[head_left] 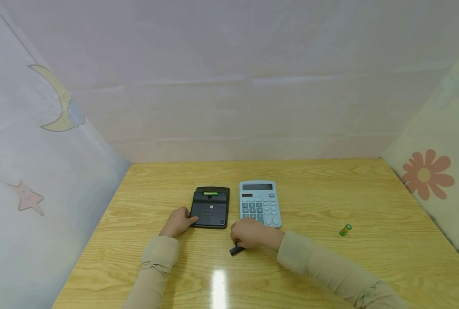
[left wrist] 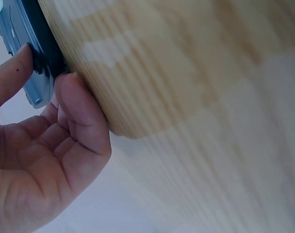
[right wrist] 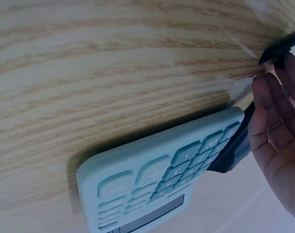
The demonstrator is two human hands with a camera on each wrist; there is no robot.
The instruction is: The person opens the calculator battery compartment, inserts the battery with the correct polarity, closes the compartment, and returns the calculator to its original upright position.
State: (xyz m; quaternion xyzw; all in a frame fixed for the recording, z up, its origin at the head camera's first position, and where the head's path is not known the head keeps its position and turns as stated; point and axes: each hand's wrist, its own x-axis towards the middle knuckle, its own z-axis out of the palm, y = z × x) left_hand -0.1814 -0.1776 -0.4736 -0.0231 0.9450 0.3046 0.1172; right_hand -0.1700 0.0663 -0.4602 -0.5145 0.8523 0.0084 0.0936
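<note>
A dark calculator (head_left: 218, 214) lies face down, its battery slot uncovered with a green-and-yellow battery (head_left: 210, 193) in it. My left hand (head_left: 177, 222) grips its lower left edge; in the left wrist view the thumb (left wrist: 22, 65) lies on the upper face and the curled fingers are at the side. Pinched in my right hand (head_left: 249, 233) is a small black battery cover (head_left: 236, 250), held low over the table in front of the calculators. Just beyond that hand, a light blue calculator (head_left: 258, 201) lies face up, its bottom keys partly hidden by the hand.
A loose green battery (head_left: 345, 230) lies on the wooden table (head_left: 310, 184), well to the right of the blue calculator. Pale printed cloth (head_left: 229, 107) walls in the table at the back and both sides.
</note>
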